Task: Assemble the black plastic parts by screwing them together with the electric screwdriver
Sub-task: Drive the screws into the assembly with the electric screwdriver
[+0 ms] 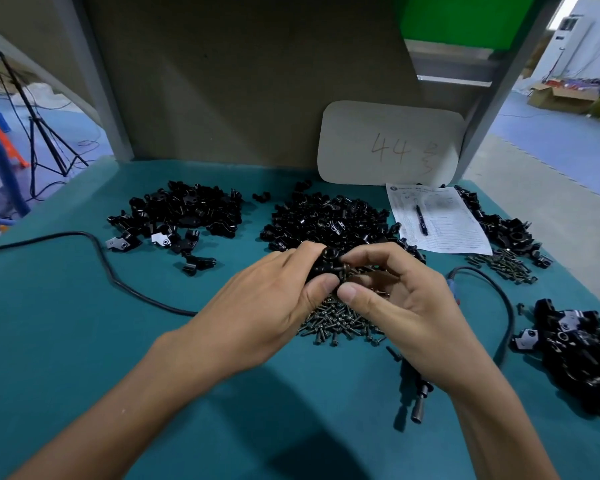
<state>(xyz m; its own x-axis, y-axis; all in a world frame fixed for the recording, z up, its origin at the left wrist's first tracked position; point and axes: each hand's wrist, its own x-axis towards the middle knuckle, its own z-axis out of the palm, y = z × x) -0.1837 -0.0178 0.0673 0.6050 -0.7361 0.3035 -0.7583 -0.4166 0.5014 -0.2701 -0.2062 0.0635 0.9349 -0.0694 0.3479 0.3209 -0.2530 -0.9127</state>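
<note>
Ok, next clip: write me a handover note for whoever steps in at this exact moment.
Left hand: holds a black part above the screw pile.
Right hand: pinches a screw at that part.
Electric screwdriver: lies on the teal mat under the right wrist, in neither hand.
Loose parts: left heap and centre heap behind the hands.
Done: screw brought to the part.
Left: drive it with the screwdriver.

Teal surface [84, 341] strewn with parts.
Heaps of black plastic parts [174, 213] lie along its back and right side; screws [340, 323] pile at centre; a paper sheet [444, 223] bearing a pen [421, 220] lies back right; the electric screwdriver [419, 405] lies front right.
</note>
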